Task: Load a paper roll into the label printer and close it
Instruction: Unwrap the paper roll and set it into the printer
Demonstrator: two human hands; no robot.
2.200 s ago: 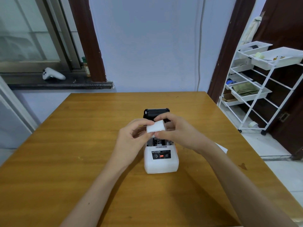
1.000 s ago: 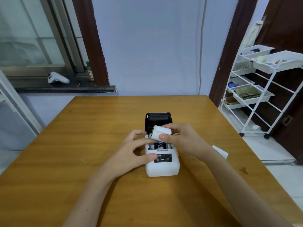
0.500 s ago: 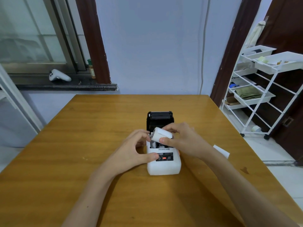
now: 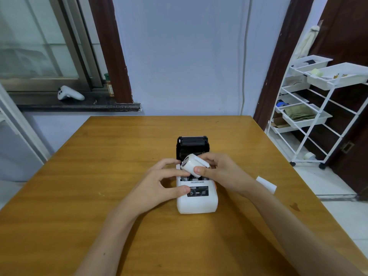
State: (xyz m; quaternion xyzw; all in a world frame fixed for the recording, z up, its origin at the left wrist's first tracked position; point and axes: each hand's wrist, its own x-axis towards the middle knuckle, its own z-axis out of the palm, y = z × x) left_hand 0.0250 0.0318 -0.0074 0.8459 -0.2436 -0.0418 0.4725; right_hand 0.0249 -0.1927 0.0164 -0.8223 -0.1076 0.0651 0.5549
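A small white label printer [image 4: 197, 202] stands mid-table with its black lid [image 4: 192, 145] swung open and upright behind it. My right hand [image 4: 221, 172] pinches a white paper roll [image 4: 192, 165], tilted, just above the open paper bay, with a loose paper tail pointing right. My left hand [image 4: 161, 184] rests against the printer's left side, thumb on the front panel, index finger touching the roll's lower end. The bay's inside is mostly hidden by the roll and fingers.
The wooden table [image 4: 119, 156] spreads wide around the printer. A white slip of paper [image 4: 265, 184] lies right of my right wrist. A white wire shelving cart [image 4: 318, 108] stands off the table's right edge. A white controller [image 4: 68, 94] lies on the window sill.
My left hand let go of the roll and dropped onto the printer's left side. My right hand lowered the roll toward the open bay and tilted it.
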